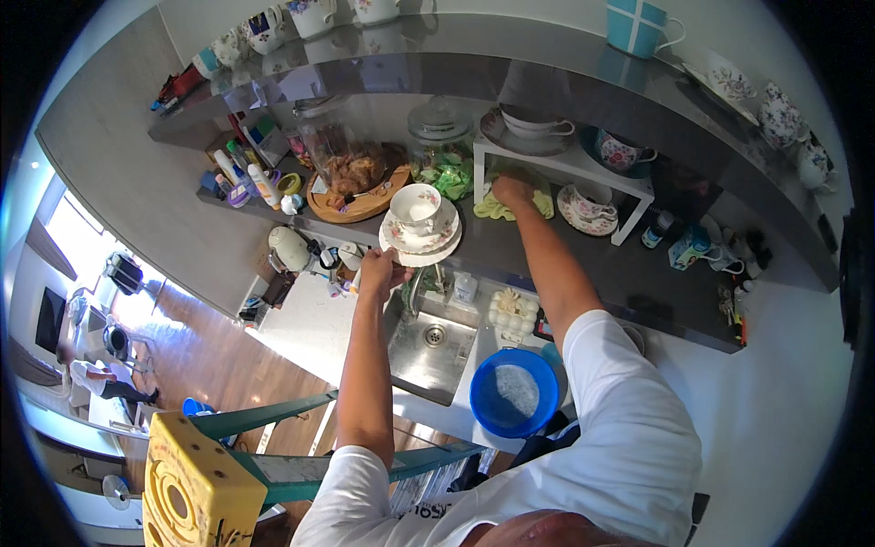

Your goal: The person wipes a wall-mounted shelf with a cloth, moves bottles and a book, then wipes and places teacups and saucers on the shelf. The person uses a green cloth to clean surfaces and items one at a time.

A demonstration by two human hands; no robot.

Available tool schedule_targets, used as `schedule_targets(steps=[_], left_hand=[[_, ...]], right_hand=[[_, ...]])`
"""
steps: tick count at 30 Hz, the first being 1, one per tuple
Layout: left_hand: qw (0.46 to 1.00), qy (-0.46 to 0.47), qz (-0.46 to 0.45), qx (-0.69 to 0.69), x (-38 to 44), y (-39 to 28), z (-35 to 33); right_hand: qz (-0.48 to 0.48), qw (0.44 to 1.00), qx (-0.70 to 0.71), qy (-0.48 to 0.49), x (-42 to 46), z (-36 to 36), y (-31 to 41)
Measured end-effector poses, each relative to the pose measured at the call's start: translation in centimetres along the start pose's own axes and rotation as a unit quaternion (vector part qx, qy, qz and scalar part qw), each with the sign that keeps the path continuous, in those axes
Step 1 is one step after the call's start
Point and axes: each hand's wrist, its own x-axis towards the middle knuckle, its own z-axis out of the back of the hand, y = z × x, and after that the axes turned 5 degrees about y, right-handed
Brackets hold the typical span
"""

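Note:
My left hand (383,271) grips the near edge of a stack of floral saucers (420,239), with a floral teacup (415,206) on top, at the front of the lower dark shelf. My right hand (511,191) presses on a yellow-green cloth (540,199) under a small white riser (567,164). Beside the cloth stands another floral cup (592,201) on its saucer (581,220). A stacked cup pair (533,124) and a teal-saucered floral cup (618,150) rest on the riser.
Glass jars (441,147) and a round wooden tray (362,205) stand left on the shelf. Below are a steel sink (431,349) and a blue bucket (514,393) of sudsy water. A yellow-topped stepladder (198,478) stands lower left. Another person (96,376) is far left. Cups line the upper shelf (478,34).

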Motion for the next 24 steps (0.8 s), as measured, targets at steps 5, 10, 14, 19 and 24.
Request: schedule_targets(steps=[5,10,14,19,24], left_hand=[[0.999,-0.010,-0.042,0.004,-0.6,0.5,0.2],[0.998,0.002,-0.056,-0.016,-0.5,0.6,-0.6],[0.998,0.006,-0.060,-0.025,0.4,1.4,0.2],[0.996,0.009,-0.063,-0.062,-0.7,0.7,-1.0],[0.995,0.040,-0.071,-0.049,-0.5,0.7,-0.6]], right_hand=[[0.013,0.986,-0.041,0.159,-2.0,2.0,2.1],[0.039,0.990,-0.089,0.105,-9.0,4.0,1.4],[0.108,0.988,-0.098,0.047,-12.3,3.6,0.8],[0.040,0.993,-0.049,0.097,-6.4,4.5,0.7],[0.079,0.993,-0.057,0.061,-5.3,3.8,0.2]])
